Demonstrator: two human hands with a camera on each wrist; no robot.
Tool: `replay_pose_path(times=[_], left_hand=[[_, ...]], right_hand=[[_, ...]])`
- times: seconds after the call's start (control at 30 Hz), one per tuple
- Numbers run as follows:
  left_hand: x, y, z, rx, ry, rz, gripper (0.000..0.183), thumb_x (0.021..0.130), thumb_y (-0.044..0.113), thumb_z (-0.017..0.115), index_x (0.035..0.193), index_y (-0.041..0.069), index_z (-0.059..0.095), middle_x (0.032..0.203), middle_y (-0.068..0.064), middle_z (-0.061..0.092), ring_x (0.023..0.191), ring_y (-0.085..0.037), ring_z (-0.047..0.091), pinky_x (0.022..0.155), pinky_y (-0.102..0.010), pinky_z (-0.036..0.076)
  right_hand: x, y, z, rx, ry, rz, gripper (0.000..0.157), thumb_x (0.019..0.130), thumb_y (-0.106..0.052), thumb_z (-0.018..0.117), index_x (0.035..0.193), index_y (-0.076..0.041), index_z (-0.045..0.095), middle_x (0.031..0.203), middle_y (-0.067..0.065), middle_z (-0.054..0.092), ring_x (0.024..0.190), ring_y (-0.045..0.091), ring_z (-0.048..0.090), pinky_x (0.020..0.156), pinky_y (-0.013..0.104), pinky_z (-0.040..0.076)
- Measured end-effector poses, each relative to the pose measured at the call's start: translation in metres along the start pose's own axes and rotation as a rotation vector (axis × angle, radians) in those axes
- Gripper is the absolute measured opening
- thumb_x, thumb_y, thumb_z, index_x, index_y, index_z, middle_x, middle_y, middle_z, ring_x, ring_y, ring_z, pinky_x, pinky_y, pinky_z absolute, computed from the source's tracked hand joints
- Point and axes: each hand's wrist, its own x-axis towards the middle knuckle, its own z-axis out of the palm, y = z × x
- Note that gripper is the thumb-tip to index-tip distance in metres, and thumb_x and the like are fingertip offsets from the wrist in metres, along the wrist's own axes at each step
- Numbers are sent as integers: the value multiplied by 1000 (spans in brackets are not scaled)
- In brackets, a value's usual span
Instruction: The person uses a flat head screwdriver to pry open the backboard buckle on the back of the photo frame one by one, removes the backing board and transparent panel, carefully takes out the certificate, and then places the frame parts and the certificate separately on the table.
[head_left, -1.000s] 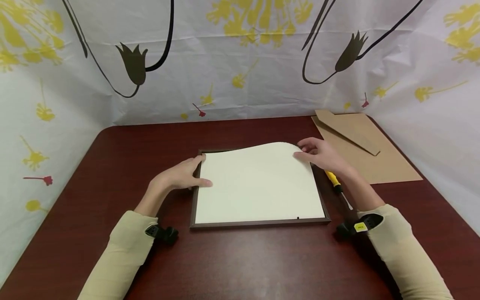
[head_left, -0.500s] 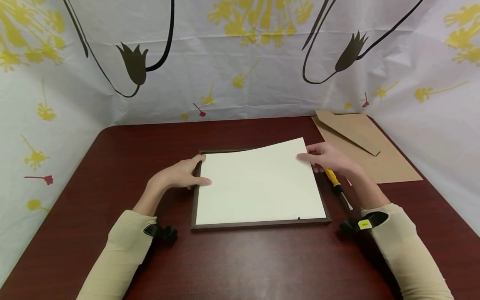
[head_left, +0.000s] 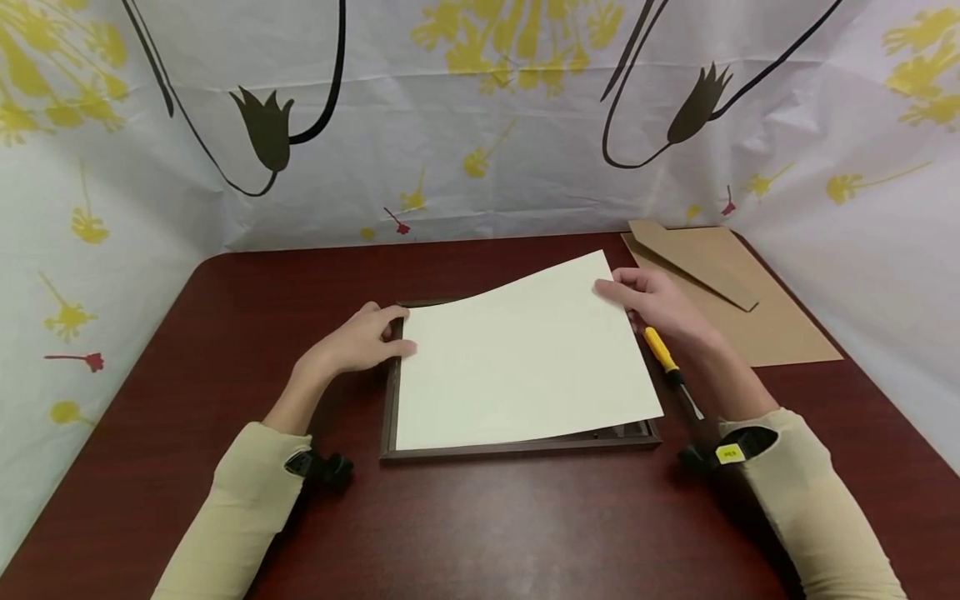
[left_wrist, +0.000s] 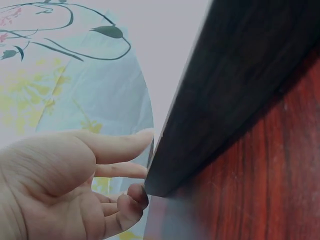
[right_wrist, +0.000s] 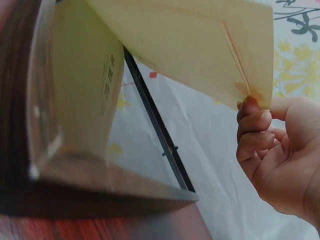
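Note:
A large cream paper sheet lies over a dark picture frame on the table. In the head view its right side is raised, and its lower right corner overlaps the frame's rim. My right hand pinches the sheet near its upper right corner; in the right wrist view, thumb and curled fingers grip the bent sheet above the frame, whose glossy inner surface shows reflected print. My left hand holds the frame's upper left side, thumb on the sheet's edge. In the left wrist view its fingers touch the frame's side.
A screwdriver with a yellow handle lies right of the frame, beside my right wrist. A brown backing board with a folded stand flap rests at the table's back right. Patterned white cloth borders the table.
The right hand has shifted its grip to the sheet's right edge and raised it. The sheet's lower right corner has come up out of the frame. The left thumb has slid slightly back.

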Motion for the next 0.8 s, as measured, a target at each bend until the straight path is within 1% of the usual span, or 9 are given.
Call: replay_pose_path(times=[0.07,0.13,0.27,0.4,0.47,0.53,0.63,0.7,0.8], left_hand=[[0,2,-1,-1,20,2,59,101,23,64,148,-6,41,115,-23,48,97,-31,48,79,-45,45],[0,5,-1,6,41,6,57,102,21,63,148,-6,42,112,-21,49,94,-30,49,78,-44,45],[1,12,-1,4,80,32,53,102,18,62,146,-7,45,104,-16,54,88,-26,53,76,-40,46],[0,22,-1,-54,96,72,47,101,16,62,142,-4,50,101,-12,58,85,-25,56,74,-38,47],[-1,28,0,-80,101,96,43,101,16,62,139,-3,53,101,-11,59,87,-25,59,73,-38,48],[-2,34,1,-104,106,117,40,101,15,63,136,-2,56,101,-11,59,90,-26,62,74,-38,50],[-3,43,3,-131,113,145,36,101,15,64,133,0,59,99,-9,59,94,-26,63,76,-38,51],[-4,49,4,-151,113,155,34,101,16,64,131,1,60,99,-7,60,96,-25,63,79,-38,52],[-7,58,6,-180,107,177,32,101,18,64,130,3,62,99,-6,60,95,-24,63,79,-37,53]], right_hand=[[0,-3,2,45,0,0,43,101,-39,63,79,-7,45,63,0,28,52,20,33,47,32,35],[0,-6,5,84,-6,-1,40,102,-38,61,79,-9,47,62,-1,28,50,17,33,45,33,35],[0,-12,12,171,-37,-20,35,105,-35,57,82,-8,52,63,-1,29,49,16,33,43,34,33],[-2,-18,19,243,-53,-44,32,105,-33,56,87,-6,56,65,0,32,51,14,35,44,30,32],[-3,-21,22,239,-40,-75,31,106,-31,55,88,-6,57,66,0,34,53,14,34,46,30,31],[-5,-24,26,218,-20,-108,33,107,-31,54,86,-6,55,67,0,34,55,15,31,48,31,27],[-7,-29,31,181,-3,-154,36,107,-29,52,80,-6,50,67,-1,32,57,17,27,52,34,24],[-8,-32,34,172,-10,-171,38,108,-29,51,79,-5,47,68,0,32,58,17,27,53,33,24],[-10,-35,38,147,-24,-190,37,108,-30,51,82,-4,48,70,1,34,61,17,31,57,32,28]])
